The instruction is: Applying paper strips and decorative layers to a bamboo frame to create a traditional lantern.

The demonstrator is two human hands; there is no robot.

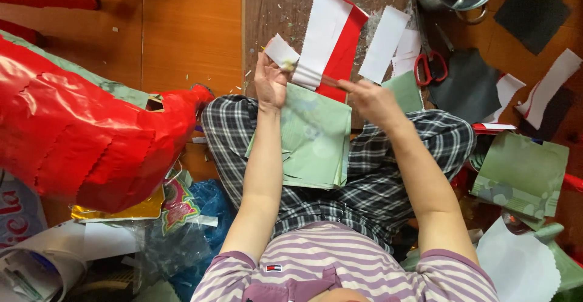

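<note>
Both forearms reach forward, left hand (270, 83) gripping white strip (281, 51), right hand (370, 98) clamped on brush (331, 82).

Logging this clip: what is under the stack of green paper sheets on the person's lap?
The green paper sheets rest on checked trousers over the crossed legs. Their top edge runs under the left hand and the white strip. Anything else beneath is covered.

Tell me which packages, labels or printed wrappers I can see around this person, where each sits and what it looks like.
Printed wrapper: beside the person's left knee, crumpled, pink, green and yellow.
Gold foil sheet: under the big red paper shape, flat and shiny.
White printed bag: far left edge, rounded, with red lettering.
Blue plastic bag: by the wrapper, crinkled.
Small shirt label: on the striped top, rectangular, red, white and dark blue.
No screens or signs.
</note>
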